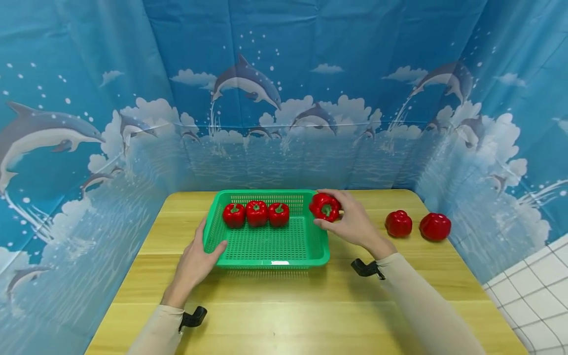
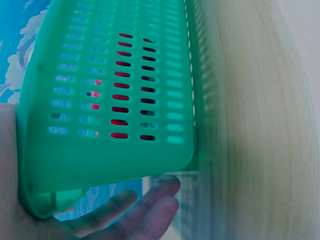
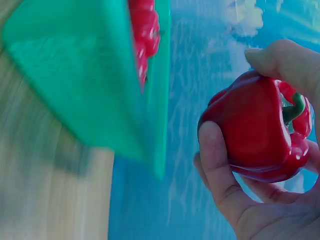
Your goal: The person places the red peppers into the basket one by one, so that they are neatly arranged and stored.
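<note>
- Head view: the left hand (image 1: 195,264) grips the left side of the green plastic basket (image 1: 248,263), thumb over its rim.
- The right hand (image 1: 355,224) holds a red bell pepper (image 1: 320,203) between thumb and fingers at the basket's far right corner, stem facing the camera.
- Three red bell peppers (image 1: 257,213) sit in a row inside the basket, towards its far left; two others (image 1: 398,224) rest right of it on the wooden table (image 1: 275,315).
- Left wrist view: fingers lie against the basket's outer end.
- Right wrist view: the held pepper is above the basket, apart from it.
</note>
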Available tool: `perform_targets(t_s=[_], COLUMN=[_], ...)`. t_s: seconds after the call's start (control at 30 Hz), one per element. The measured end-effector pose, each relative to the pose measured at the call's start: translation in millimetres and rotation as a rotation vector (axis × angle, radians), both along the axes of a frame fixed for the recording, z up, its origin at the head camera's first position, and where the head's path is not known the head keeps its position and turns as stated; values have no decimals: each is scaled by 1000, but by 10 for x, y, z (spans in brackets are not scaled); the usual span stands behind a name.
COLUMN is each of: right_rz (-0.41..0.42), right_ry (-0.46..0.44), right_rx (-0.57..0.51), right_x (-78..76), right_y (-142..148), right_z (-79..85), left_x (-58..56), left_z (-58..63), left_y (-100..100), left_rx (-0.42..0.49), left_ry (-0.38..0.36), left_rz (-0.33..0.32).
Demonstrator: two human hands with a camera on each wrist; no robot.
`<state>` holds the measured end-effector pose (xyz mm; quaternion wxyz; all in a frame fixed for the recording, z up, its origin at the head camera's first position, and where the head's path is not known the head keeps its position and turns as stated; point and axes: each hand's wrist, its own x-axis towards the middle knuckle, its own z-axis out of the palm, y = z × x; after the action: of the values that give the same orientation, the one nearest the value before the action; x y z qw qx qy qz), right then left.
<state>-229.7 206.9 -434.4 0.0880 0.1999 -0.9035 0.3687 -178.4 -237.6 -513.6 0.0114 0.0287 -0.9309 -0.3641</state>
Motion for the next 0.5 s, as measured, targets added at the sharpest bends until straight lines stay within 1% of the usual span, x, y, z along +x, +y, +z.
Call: perform_targets(t_s=[0.13,0.2,0.3,0.5], right_rz=[90,128,162,207], right_ry=[-39,-56,-78,-109], right_rx=[-23,-33,-26,14], right_x=[-82,-120,-172,-288], right_y=[-297,-433,-610,-881], right_z=[54,74,82,88], left_x=[3,-11,-29,-29], left_z=[8,18,19,-21], left_y=[-7,-10,-10,-12], left_rx=[-9,-19,-30,-37], left_ry=[3,2,-3,-17], left_rz=[18,16,5,3])
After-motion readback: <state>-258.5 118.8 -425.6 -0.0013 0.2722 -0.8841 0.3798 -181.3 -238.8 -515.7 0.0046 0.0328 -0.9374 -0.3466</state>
